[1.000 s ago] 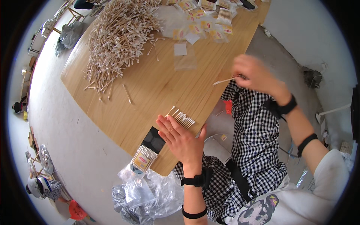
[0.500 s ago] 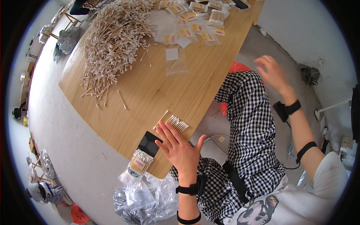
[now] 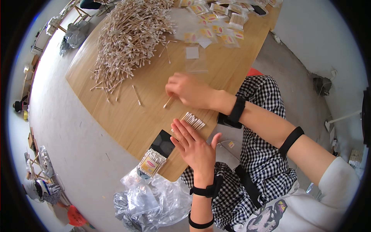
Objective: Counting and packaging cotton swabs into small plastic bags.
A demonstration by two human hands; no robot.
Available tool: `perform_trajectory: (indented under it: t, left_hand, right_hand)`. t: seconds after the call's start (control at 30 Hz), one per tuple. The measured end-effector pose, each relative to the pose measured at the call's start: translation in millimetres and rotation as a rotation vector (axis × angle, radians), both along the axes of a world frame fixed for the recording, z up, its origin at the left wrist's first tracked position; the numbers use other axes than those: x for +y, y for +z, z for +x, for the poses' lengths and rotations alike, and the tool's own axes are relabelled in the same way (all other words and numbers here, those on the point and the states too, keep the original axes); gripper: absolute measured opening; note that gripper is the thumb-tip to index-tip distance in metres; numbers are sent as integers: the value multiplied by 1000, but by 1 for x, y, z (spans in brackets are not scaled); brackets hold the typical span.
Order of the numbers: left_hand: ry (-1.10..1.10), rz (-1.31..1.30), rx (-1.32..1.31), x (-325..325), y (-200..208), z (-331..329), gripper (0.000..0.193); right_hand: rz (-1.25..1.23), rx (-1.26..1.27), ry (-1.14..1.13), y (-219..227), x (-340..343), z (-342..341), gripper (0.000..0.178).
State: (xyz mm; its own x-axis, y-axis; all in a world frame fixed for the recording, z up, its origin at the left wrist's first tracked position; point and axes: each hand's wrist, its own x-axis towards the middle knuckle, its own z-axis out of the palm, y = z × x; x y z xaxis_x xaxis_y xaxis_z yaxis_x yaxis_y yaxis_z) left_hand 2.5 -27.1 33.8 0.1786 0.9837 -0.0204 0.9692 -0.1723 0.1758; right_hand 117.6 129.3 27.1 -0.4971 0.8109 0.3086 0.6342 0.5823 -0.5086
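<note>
Single swab [image 3: 167,103] over counter [image 3: 228,63], far-left of swab row [image 3: 195,121], pinched by the right hand's [image 3: 188,89] fingers. That hand, beyond the counter's right edge half a second ago, now reaches across. Left hand [image 3: 196,151] at the row, fingers straight, thumb spread wide.

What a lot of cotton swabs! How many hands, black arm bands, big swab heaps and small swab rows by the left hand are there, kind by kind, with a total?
Hands (left hand, right hand): 2
Black arm bands: 4
Big swab heap: 1
Small swab row: 1
Total: 8
</note>
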Motion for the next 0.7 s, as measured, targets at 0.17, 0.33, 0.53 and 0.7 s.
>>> perform_trajectory:
  t: [0.17, 0.33, 0.53, 0.7]
  left_hand:
    - [50, 24, -143, 12, 3, 0, 106]
    - [349, 204, -1358, 19, -3, -21, 71]
    - [401, 198, -1744, 28, -13, -5, 74]
    - [510, 288, -1835, 30, -2, -8, 73]
  right_hand:
    - [55, 328, -193, -3, -28, 7, 22]
    - [-535, 896, -290, -1, -77, 2, 42]
    - [-573, 1046, -243, 0, -93, -29, 45]
    - [-330, 681, -269, 0, -74, -26, 44]
